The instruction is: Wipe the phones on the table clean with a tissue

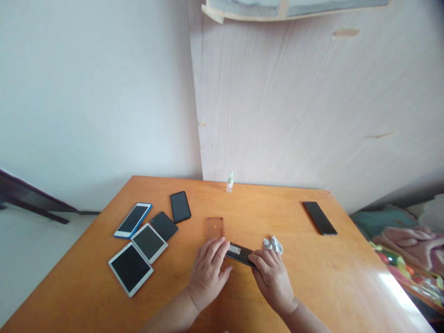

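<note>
A dark phone (240,254) with a white label on its visible face is tilted above the table in front of me. My right hand (272,277) grips its right end, fingers over the top edge and thumb below. At the other end, my left hand (210,268) holds the phone with its fingertips, the thumb lower down. A clear phone case (215,226) lies flat just beyond my left hand, its near end hidden by the fingers. Close behind my right hand is a crumpled pale grey cloth or tissue (273,244).
Several phones and tablets lie at the left, among them a blue-edged phone (133,220), a white tablet (131,269) and a black device (180,206). Another black phone (319,218) rests at the right. A small spray bottle (230,182) stands near the wall edge of the wooden table (173,305).
</note>
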`<state>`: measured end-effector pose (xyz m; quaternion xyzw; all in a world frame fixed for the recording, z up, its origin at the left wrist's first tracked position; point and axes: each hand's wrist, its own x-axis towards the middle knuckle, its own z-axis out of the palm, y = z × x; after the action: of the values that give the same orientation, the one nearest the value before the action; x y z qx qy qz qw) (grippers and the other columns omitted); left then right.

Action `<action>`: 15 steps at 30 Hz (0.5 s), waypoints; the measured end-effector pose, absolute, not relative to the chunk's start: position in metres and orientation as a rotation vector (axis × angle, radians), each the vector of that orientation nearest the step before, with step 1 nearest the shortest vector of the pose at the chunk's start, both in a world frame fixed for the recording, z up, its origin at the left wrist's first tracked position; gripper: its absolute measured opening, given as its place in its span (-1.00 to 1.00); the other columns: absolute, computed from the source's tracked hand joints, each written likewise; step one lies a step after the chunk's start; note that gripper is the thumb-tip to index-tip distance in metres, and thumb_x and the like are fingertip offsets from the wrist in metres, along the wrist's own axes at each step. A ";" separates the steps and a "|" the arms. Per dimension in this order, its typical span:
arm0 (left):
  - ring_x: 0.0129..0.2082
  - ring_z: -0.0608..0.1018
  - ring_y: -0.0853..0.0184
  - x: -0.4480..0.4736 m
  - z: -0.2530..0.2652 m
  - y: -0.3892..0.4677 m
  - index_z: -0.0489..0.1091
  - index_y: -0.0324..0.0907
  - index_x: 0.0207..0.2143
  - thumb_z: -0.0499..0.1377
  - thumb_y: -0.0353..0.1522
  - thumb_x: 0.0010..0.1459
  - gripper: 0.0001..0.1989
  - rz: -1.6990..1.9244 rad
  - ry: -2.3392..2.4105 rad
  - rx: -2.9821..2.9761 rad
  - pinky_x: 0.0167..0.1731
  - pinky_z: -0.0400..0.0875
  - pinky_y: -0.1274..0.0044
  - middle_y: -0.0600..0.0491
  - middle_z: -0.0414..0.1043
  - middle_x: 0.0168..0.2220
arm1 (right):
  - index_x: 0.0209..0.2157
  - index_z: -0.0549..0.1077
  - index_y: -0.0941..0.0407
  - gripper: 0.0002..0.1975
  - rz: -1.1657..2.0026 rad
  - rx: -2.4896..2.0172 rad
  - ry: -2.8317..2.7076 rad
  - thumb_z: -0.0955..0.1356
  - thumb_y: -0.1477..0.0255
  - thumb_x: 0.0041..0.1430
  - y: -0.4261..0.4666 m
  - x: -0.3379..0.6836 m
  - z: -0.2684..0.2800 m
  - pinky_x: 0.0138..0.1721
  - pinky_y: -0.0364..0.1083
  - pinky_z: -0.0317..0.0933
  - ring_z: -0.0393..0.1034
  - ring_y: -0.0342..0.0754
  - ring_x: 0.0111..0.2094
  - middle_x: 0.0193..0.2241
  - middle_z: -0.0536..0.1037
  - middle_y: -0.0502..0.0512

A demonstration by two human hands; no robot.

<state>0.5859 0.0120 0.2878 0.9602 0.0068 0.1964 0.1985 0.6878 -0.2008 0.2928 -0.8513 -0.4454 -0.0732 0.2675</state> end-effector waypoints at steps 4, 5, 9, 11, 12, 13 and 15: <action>0.02 0.45 0.19 0.592 0.303 0.013 0.35 -0.01 0.10 0.14 -0.38 0.26 -0.64 0.479 -0.200 2.737 -0.02 0.37 0.27 0.02 0.49 0.01 | -0.08 0.44 0.01 -0.73 -0.171 -2.301 -1.230 0.31 0.57 0.21 -0.196 0.683 0.303 -0.03 0.12 0.19 0.34 0.07 -0.14 -0.14 0.50 0.10; -0.04 0.48 0.22 0.593 0.304 0.014 0.37 -0.01 0.08 0.11 -0.40 0.28 -0.68 0.494 -0.213 2.740 -0.07 0.39 0.30 0.04 0.51 -0.04 | -0.05 0.42 0.01 -0.70 -0.200 -2.312 -1.192 0.32 0.56 0.20 -0.195 0.683 0.303 0.00 0.15 0.18 0.34 0.09 -0.09 -0.11 0.49 0.11; -0.08 0.50 0.24 0.596 0.305 0.020 0.38 -0.02 0.10 0.09 -0.42 0.30 -0.66 0.658 -0.187 2.729 -0.09 0.38 0.32 0.02 0.52 -0.03 | 0.27 0.16 0.02 -0.35 -0.321 -2.352 -0.888 0.35 0.46 0.16 -0.195 0.691 0.296 0.15 0.27 0.09 0.22 0.21 0.13 0.10 0.38 0.23; -0.06 0.50 0.24 0.595 0.304 0.025 0.37 -0.02 0.11 0.10 -0.44 0.29 -0.64 0.718 -0.177 2.716 -0.06 0.38 0.32 0.02 0.52 -0.02 | 0.35 0.01 0.04 -0.24 -0.298 -2.331 -0.746 0.35 0.41 0.16 -0.197 0.695 0.287 0.17 0.29 0.10 0.17 0.23 0.18 0.17 0.31 0.27; -0.05 0.50 0.24 0.594 0.305 0.027 0.37 -0.01 0.11 0.11 -0.44 0.28 -0.63 0.733 -0.169 2.710 -0.06 0.37 0.33 0.03 0.53 -0.01 | 0.36 -0.02 0.05 -0.22 -0.273 -2.307 -0.692 0.34 0.38 0.17 -0.199 0.697 0.281 0.17 0.29 0.11 0.17 0.23 0.20 0.19 0.29 0.29; -0.05 0.50 0.24 0.594 0.305 0.028 0.37 -0.01 0.11 0.11 -0.45 0.28 -0.63 0.739 -0.159 2.704 -0.06 0.37 0.33 0.03 0.53 -0.01 | 0.37 -0.03 0.06 -0.23 -0.243 -2.275 -0.645 0.34 0.35 0.19 -0.201 0.697 0.275 0.17 0.29 0.12 0.17 0.22 0.20 0.20 0.28 0.30; -0.04 0.51 0.24 0.593 0.305 0.031 0.37 -0.01 0.10 0.11 -0.45 0.28 -0.64 0.732 -0.130 2.675 -0.06 0.37 0.33 0.04 0.53 -0.01 | 0.35 0.02 0.07 -0.27 -0.155 -2.194 -0.552 0.32 0.28 0.21 -0.203 0.697 0.265 0.15 0.26 0.17 0.24 0.19 0.17 0.20 0.30 0.30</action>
<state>0.5929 0.0307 0.3055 0.9475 -0.0460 0.2592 0.1814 0.6965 -0.2026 0.2653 -0.8767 -0.2205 -0.0619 0.4231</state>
